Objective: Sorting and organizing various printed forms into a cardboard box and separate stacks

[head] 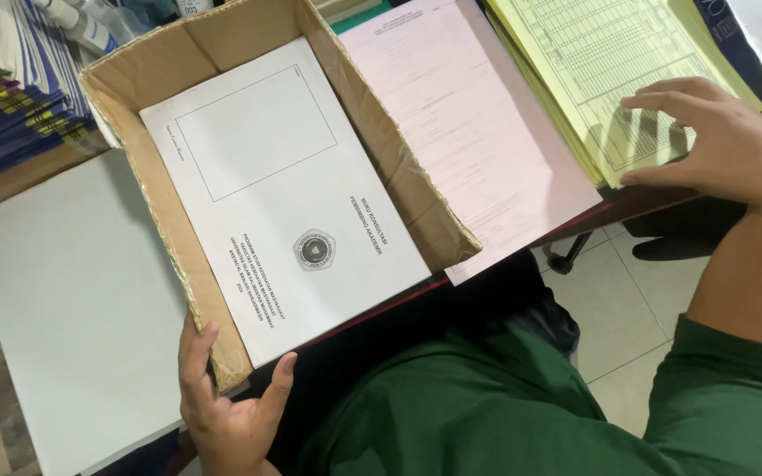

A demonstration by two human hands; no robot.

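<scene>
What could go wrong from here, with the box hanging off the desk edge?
The cardboard box overhangs the desk, steadied only by the left hand at its torn near corner; it might tip or tear further. The white booklet could slide out. The right hand may crease the yellow sheets.

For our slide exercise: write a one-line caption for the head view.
Left hand grips cardboard box holding a white booklet; right hand rests on yellow sheets.

The cardboard box (222,176) walls fence the white booklet (284,194) at 9 and 3 o'clock; only from above is it open. At 3 o'clock, pink sheets (478,141) lie flat. Stacked books (11,88) block 10 o'clock. Bare grey board (72,308) at 8 o'clock allows passage.
</scene>
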